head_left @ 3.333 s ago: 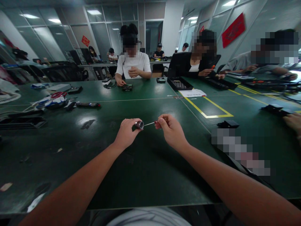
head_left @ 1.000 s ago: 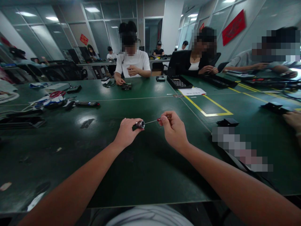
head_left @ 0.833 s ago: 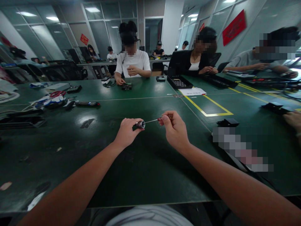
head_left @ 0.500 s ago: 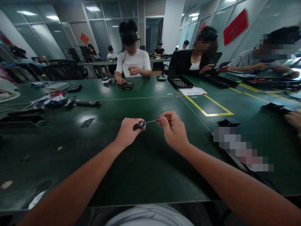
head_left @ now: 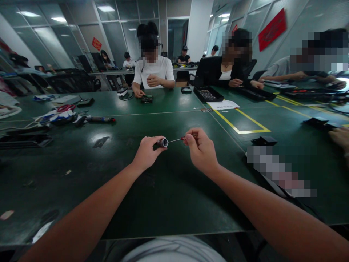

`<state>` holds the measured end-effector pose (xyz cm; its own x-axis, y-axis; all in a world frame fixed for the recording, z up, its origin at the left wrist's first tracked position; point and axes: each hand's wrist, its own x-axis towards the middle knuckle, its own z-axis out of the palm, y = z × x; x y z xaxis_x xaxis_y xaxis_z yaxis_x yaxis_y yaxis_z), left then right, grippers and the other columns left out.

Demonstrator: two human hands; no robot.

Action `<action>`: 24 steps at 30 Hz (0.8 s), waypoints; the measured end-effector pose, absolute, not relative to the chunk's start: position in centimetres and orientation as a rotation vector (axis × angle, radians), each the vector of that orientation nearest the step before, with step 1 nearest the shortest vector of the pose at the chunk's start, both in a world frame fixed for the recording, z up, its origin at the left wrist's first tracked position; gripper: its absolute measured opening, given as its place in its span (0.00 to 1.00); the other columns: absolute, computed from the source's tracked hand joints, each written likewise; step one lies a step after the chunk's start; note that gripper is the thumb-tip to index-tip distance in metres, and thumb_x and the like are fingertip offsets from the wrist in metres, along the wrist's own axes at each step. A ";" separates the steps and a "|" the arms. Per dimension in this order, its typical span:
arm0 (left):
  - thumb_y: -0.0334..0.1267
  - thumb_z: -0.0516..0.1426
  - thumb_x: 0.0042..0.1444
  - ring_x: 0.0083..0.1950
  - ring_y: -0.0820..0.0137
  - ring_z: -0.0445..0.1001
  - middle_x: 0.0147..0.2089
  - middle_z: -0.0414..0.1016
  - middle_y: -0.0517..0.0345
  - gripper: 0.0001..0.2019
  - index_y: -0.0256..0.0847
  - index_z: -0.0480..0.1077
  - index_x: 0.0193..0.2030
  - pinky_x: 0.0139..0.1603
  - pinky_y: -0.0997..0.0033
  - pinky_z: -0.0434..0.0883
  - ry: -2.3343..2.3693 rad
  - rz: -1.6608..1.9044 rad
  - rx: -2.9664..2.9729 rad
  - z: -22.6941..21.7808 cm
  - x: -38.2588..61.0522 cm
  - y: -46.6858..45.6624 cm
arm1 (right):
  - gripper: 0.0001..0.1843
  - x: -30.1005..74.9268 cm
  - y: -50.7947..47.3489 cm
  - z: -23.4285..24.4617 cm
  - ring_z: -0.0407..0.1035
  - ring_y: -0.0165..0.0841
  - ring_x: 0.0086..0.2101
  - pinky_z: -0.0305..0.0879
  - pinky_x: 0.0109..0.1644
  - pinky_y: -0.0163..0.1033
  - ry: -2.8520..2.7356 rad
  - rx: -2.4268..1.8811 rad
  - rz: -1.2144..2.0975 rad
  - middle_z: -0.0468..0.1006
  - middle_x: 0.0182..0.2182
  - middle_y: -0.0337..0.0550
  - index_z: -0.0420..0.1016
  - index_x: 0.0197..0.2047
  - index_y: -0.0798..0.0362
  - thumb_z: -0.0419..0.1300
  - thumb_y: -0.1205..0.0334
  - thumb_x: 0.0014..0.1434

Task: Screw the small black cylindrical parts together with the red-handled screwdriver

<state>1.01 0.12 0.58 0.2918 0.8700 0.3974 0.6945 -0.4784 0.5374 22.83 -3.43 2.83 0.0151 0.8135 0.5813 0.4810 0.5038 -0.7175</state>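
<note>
My left hand is closed around a short dark metal cylinder, pinched between thumb and fingers. Its hollow, silvery-rimmed end faces right and partly toward me. In my right hand is a small screwdriver with a reddish handle, mostly covered by the fingers. The thin shaft points left, and its tip reaches the rim of the cylinder; whether it touches or goes inside I cannot tell. Both hands are held above the green table.
Left of the hands lie a dark pen-like tool, red-handled scissors and a black tray. A blurred-out pale item lies by my right forearm. Across the table, a person in white handles a small device; a black tray stands nearby.
The cylinder has turned slightly, so its hollow end faces me more. Both hands keep nearly the same place and grip. Across the table, the person in black has lowered their hands.
</note>
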 end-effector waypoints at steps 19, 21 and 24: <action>0.35 0.66 0.56 0.50 0.61 0.72 0.50 0.79 0.58 0.16 0.46 0.75 0.52 0.58 0.56 0.65 1.438 0.988 2.295 0.7 1.1 0.1 | 0.07 22.5 -2.8 2.2 0.78 0.35 0.35 0.71 0.41 0.42 -1.623 -1.121 0.524 0.82 0.34 0.41 0.69 0.43 0.49 0.54 0.55 0.69; 0.35 0.66 0.57 0.51 0.61 0.72 0.51 0.79 0.58 0.16 0.46 0.75 0.52 0.58 0.56 0.65 1.434 0.995 2.305 0.7 1.1 0.1 | 0.07 22.4 -2.7 2.1 0.78 0.35 0.35 0.72 0.41 0.43 -1.624 -1.120 0.543 0.82 0.34 0.42 0.69 0.43 0.49 0.54 0.55 0.69; 0.35 0.66 0.57 0.52 0.60 0.72 0.51 0.79 0.58 0.16 0.46 0.75 0.53 0.59 0.55 0.64 1.443 0.996 2.324 0.6 1.0 0.1 | 0.07 22.5 -2.6 2.1 0.78 0.36 0.35 0.72 0.42 0.43 -1.607 -1.126 0.572 0.82 0.34 0.42 0.69 0.43 0.49 0.54 0.56 0.68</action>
<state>1.05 0.12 0.65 0.2839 0.8591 0.4259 0.7026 -0.4886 0.5173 22.45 -2.61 2.07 -0.0138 0.8797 0.4752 0.3811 0.4440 -0.8109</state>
